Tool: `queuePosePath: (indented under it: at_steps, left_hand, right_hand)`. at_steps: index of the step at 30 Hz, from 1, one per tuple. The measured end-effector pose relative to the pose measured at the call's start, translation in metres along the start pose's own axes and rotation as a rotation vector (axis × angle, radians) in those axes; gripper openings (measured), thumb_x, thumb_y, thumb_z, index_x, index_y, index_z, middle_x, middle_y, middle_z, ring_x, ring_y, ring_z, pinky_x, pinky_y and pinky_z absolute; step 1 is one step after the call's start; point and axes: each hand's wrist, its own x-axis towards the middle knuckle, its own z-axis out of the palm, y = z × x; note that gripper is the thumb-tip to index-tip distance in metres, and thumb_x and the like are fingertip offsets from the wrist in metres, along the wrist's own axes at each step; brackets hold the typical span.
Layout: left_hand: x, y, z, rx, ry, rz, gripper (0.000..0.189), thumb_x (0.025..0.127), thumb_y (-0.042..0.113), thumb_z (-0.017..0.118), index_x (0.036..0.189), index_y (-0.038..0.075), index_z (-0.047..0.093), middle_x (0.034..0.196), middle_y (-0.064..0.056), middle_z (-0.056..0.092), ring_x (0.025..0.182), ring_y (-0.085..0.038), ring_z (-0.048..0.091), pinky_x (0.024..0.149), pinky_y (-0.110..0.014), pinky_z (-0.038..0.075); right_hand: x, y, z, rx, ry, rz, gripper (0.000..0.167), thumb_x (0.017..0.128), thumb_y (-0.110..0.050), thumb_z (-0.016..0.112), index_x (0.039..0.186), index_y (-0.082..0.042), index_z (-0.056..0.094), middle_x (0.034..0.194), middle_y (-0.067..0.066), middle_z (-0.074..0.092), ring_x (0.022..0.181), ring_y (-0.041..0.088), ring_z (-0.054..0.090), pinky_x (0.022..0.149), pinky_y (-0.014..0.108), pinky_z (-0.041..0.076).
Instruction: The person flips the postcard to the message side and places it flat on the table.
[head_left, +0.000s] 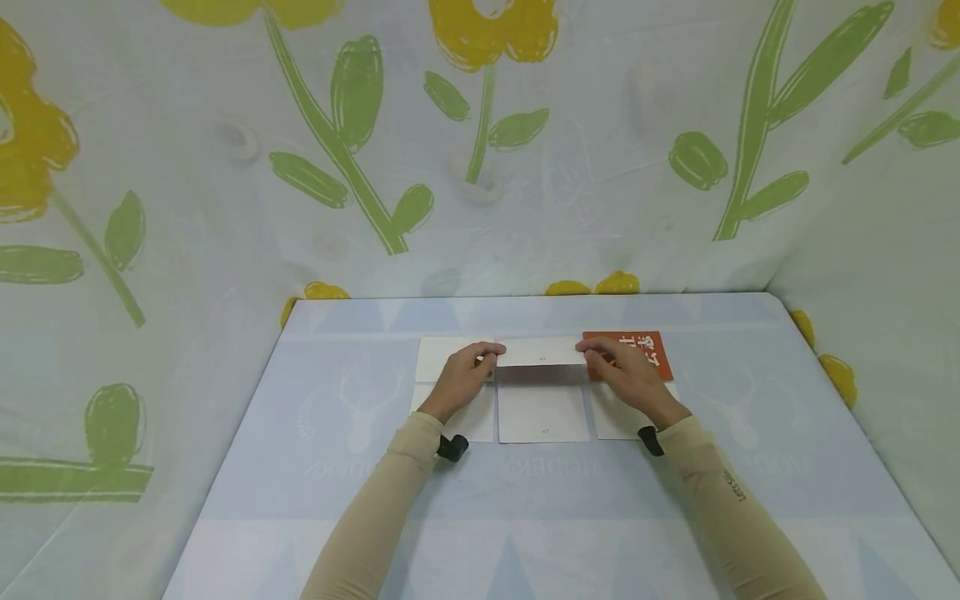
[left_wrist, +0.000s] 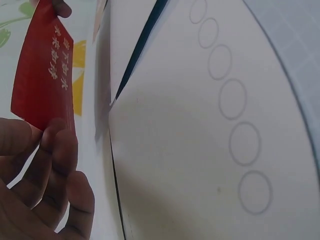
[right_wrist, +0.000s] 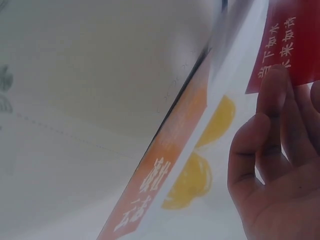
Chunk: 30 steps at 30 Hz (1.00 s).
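Between both hands a postcard (head_left: 542, 352) is raised at a tilt over the back of the table. Its white side shows in the head view; the wrist views show its red underside (left_wrist: 47, 70) with white characters. At its left end, my left hand (head_left: 465, 379) pinches the edge between thumb and fingers. My right hand (head_left: 628, 377) pinches the opposite end, partly covering a red-orange card (head_left: 654, 348) lying face up. A white card (head_left: 447, 350) lies behind the left hand. In front are white cards at left (head_left: 476, 423), middle (head_left: 543, 412) and right (head_left: 613, 421).
The pale blue table (head_left: 315, 500) carries faint deer prints and meets a flower-patterned curtain (head_left: 570, 208) at its back edge. A black wrist strap (head_left: 452, 448) is on the left wrist and another black strap (head_left: 651, 442) on the right.
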Motion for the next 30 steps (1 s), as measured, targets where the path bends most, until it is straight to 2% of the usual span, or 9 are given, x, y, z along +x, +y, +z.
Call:
queuePosePath:
  at_steps: [14, 23, 30]
  left_hand:
    - [-0.0008, -0.0003, 0.0015, 0.058, -0.001, 0.016, 0.03, 0.107, 0.028, 0.051, 0.128, 0.017, 0.068, 0.129, 0.001, 0.065, 0.093, -0.013, 0.065, 0.079, -0.032, 0.054]
    - [-0.0003, -0.003, 0.0016, 0.073, -0.013, 0.032, 0.03, 0.105, 0.027, 0.053, 0.13, 0.016, 0.067, 0.128, 0.0, 0.065, 0.098, -0.014, 0.065, 0.082, -0.032, 0.054]
    - [-0.0019, -0.0022, 0.0011, 0.059, -0.028, 0.048, 0.031, 0.105, 0.025, 0.054, 0.131, 0.014, 0.066, 0.125, -0.003, 0.066, 0.093, -0.013, 0.066, 0.081, -0.033, 0.054]
  right_hand:
    - [-0.0014, 0.0006, 0.0004, 0.02, -0.006, 0.004, 0.024, 0.105, -0.023, 0.058, 0.125, -0.015, 0.067, 0.12, 0.01, 0.069, 0.098, 0.026, 0.063, 0.08, 0.041, 0.049]
    - [-0.0021, 0.0009, 0.002, 0.022, -0.002, -0.01, 0.024, 0.104, -0.021, 0.058, 0.125, -0.014, 0.068, 0.118, 0.01, 0.07, 0.094, 0.024, 0.064, 0.08, 0.041, 0.05]
    - [-0.0017, 0.0001, 0.0033, 0.015, 0.004, -0.011, 0.023, 0.103, -0.019, 0.06, 0.124, -0.013, 0.068, 0.117, 0.008, 0.07, 0.093, 0.023, 0.064, 0.08, 0.041, 0.05]
